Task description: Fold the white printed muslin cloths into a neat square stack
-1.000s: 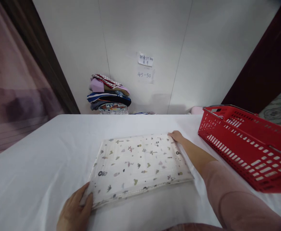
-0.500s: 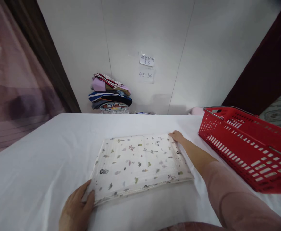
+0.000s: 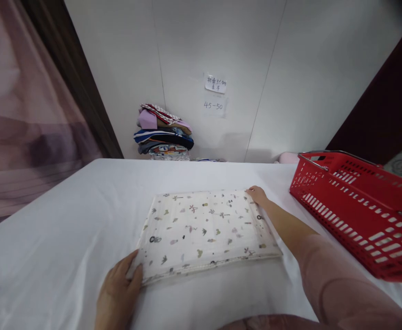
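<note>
A folded white cloth (image 3: pixel 201 233) printed with small palm trees, flamingos and leaves lies flat on the white-covered table, its layers showing along the near edge. At its near left corner, my left hand (image 3: pixel 120 286) is closed on the edge, thumb on the near side and fingers on the far side. My right hand (image 3: pixel 256 195) reaches across to the far right corner and pinches it between thumb and fingers. The fingertips of both hands are partly hidden at the cloth.
To the right stands a red plastic basket (image 3: pixel 345 206) with metal handles. Behind the white table cover (image 3: pixel 66 220) is a stack of folded fabrics (image 3: pixel 164 133) against the wall. Paper notes (image 3: pixel 215 85) hang there. A pink curtain (image 3: pixel 32 114) hangs at left.
The view has shifted a little, so everything sits slightly farther right. Both hands keep their places on the cloth's corners. A dark object now shows at the left edge.
</note>
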{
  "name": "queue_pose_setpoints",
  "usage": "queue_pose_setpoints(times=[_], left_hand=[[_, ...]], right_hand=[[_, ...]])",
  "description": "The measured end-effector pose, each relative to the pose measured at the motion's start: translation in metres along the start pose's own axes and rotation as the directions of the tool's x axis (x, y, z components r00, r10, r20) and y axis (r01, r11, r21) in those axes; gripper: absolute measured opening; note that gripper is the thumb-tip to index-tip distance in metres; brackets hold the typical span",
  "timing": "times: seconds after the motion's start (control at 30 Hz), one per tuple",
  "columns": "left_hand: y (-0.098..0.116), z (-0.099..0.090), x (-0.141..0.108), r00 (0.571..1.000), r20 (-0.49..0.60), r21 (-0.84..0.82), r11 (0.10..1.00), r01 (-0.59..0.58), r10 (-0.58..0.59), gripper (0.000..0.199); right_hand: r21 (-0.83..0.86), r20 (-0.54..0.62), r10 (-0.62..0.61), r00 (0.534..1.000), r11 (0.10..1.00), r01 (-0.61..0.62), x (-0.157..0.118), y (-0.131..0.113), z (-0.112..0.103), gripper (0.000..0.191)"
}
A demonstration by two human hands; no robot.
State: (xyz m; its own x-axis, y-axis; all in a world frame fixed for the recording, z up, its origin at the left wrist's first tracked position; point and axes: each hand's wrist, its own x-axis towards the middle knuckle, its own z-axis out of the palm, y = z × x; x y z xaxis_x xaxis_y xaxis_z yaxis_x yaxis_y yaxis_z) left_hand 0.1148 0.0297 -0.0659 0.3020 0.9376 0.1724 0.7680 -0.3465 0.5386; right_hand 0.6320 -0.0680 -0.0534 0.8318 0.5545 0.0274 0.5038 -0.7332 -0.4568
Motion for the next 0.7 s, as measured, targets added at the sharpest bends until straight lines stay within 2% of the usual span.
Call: queue_pose_setpoints(times=[0.3,0.43,0.6,0.7], left_hand=[[0.004,-0.003,-0.001,1.000,-0.005,0.000,1.000,-0.015,0.015,0.049],[0.007,-0.005,-0.002,1.000,-0.006,-0.019,1.000,-0.009,0.009,0.049],[0.006,-0.005,-0.003,1.000,0.003,-0.030,0.999,-0.016,0.016,0.049],[0.004,-0.003,-0.001,1.000,-0.003,-0.035,0.999,-0.023,0.023,0.049]], right_hand=[[0.004,-0.016,-0.040,0.999,0.999,0.040,-0.009,-0.002,0.003,0.031],[-0.034,-0.005,-0.067,0.998,0.997,0.067,-0.016,-0.002,-0.001,0.038],[-0.088,-0.018,-0.200,0.980,0.976,0.198,-0.044,-0.001,-0.002,0.046],[-0.149,0.053,-0.307,0.950,0.939,0.311,-0.065,0.004,0.005,0.052]])
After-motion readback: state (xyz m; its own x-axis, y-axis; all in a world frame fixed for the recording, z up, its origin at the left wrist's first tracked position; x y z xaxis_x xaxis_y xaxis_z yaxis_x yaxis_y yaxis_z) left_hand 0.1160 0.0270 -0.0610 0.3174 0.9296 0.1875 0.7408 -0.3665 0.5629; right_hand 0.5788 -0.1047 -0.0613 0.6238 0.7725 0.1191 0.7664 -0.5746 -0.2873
